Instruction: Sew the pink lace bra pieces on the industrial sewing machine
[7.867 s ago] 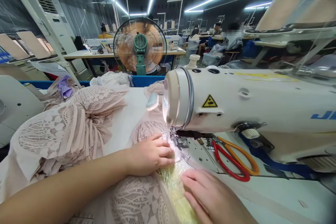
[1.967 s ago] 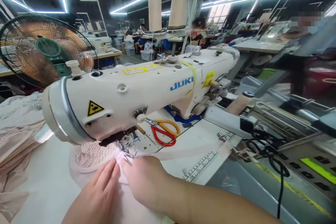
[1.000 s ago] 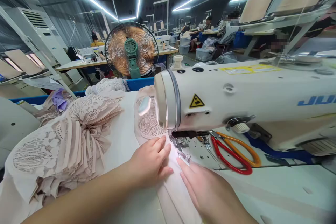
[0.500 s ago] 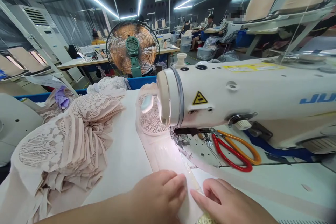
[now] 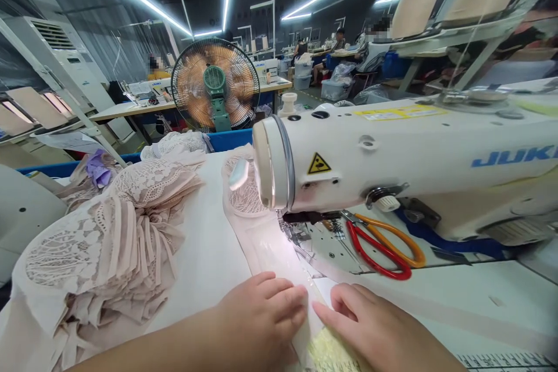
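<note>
One pale-pink lace garment piece lies on the worktop by one JUKI sewing machine, left hand bent over it, right hand half-curled at its edge, both grips unclear, one scissors pair nearby.

Pale pink garment piece spread out, lace cup partly hidden from my remote view behind sewing machine's rounded end. Smooth, glossy band runs from cup past machine's needle area. I see crinkled pale-yellow patch at band's near end.
</note>
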Action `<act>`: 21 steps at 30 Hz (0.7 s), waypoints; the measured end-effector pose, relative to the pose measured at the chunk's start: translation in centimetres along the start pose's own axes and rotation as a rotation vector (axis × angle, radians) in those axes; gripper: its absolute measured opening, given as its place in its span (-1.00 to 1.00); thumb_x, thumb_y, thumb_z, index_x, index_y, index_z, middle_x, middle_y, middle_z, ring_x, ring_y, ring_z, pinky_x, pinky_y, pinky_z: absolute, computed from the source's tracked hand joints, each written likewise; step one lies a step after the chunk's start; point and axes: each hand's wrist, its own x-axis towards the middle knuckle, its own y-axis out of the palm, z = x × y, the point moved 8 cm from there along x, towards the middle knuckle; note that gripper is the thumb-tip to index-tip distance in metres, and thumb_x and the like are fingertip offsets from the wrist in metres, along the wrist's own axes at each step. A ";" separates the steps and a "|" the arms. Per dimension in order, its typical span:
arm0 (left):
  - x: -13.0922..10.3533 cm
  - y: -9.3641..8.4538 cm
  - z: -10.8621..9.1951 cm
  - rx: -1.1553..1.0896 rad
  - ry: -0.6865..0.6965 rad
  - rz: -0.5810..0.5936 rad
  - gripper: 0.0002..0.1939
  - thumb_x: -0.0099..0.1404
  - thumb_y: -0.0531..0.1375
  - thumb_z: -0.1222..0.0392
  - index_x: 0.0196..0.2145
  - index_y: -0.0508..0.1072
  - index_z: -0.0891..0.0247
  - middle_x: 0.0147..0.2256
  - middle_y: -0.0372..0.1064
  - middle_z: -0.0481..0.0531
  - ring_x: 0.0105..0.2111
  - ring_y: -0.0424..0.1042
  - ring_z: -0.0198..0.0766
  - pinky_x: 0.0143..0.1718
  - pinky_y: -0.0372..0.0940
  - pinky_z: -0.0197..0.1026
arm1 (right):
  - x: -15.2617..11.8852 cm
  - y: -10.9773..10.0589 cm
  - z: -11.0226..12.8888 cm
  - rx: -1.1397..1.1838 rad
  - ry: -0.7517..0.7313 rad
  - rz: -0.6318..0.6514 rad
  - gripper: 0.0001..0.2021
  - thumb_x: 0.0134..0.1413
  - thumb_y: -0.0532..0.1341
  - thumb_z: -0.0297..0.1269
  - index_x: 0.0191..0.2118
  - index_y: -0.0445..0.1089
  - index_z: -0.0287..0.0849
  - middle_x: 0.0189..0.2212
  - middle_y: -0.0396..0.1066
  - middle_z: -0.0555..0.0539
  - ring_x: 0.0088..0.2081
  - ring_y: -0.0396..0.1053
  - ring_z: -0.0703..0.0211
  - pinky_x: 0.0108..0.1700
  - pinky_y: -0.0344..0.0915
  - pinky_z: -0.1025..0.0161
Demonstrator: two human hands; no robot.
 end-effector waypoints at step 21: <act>0.5 -0.4 5.5 -0.076 0.012 0.076 -0.72 0.37 -0.02 0.19 -0.05 0.36 0.29 0.07 0.31 0.08 0.01 0.28 -0.14 0.03 0.16 -0.05 | 4.0 -0.2 -1.4 -0.206 0.029 0.006 -0.54 -0.26 0.15 -0.55 -0.14 0.37 0.01 -0.55 0.31 0.04 -0.61 0.22 0.22 -0.59 -0.29 0.25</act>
